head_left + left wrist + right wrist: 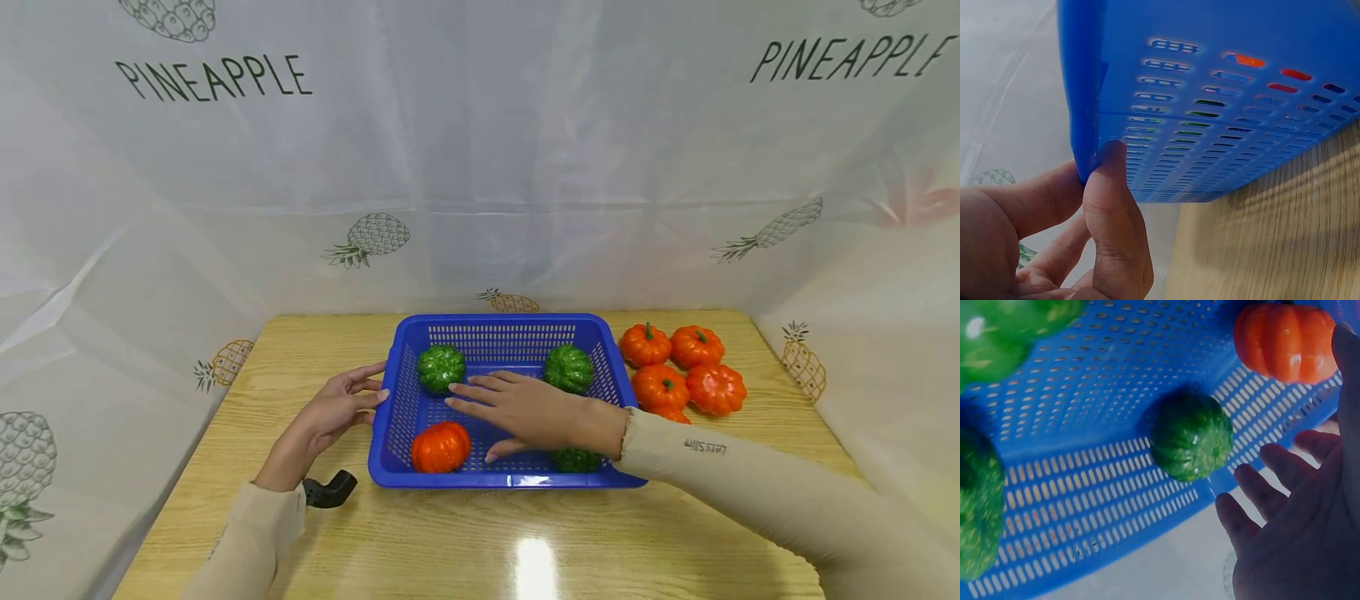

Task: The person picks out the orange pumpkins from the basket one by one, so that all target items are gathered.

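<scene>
A blue plastic basket (508,482) with slotted walls sits on the table. My left hand (337,410) pinches its left rim between thumb and fingers; the left wrist view shows the thumb (1107,219) against the outer wall. Over the basket's middle, my right hand (525,410) is spread palm down, holding nothing. Inside the basket lie an orange pumpkin (440,447) at the front left, a green pumpkin (442,369) at the back left and another green pumpkin (568,369) at the back right. A third green pumpkin (576,461), at the front right, is partly hidden by my right hand.
To the basket's right, several orange pumpkins (660,387) sit in a cluster, one partly behind my right sleeve (720,467). The wooden table (420,542) is enclosed by a pale pineapple-print sheet (480,167). A black device (330,490) shows at my left wrist.
</scene>
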`<action>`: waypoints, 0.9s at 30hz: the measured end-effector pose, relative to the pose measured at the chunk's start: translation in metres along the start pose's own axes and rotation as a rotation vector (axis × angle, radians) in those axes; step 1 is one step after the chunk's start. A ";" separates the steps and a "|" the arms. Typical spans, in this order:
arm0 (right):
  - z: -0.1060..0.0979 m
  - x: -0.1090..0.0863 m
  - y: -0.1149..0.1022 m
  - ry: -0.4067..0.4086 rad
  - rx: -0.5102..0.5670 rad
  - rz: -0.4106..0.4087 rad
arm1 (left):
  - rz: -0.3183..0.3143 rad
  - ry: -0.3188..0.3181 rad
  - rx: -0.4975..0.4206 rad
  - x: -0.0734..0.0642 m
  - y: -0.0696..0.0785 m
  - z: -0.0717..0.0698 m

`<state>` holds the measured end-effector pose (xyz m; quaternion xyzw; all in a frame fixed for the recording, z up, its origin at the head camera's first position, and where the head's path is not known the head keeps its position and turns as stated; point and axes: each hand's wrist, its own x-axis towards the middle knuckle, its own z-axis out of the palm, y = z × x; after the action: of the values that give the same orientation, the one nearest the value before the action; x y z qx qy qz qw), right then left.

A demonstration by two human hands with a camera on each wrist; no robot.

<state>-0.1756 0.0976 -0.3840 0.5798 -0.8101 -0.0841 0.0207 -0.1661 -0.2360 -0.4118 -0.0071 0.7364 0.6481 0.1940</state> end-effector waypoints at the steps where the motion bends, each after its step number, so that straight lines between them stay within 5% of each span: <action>1: 0.001 0.003 0.000 -0.009 0.006 0.003 | 0.000 0.001 0.000 0.000 0.000 0.000; 27: 0.024 0.046 -0.012 -0.115 0.281 0.058 | -0.016 0.027 0.006 -0.001 0.002 0.002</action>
<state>-0.1829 0.0533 -0.4121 0.5477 -0.8301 -0.0026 -0.1045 -0.1648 -0.2339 -0.4092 -0.0210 0.7407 0.6443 0.1893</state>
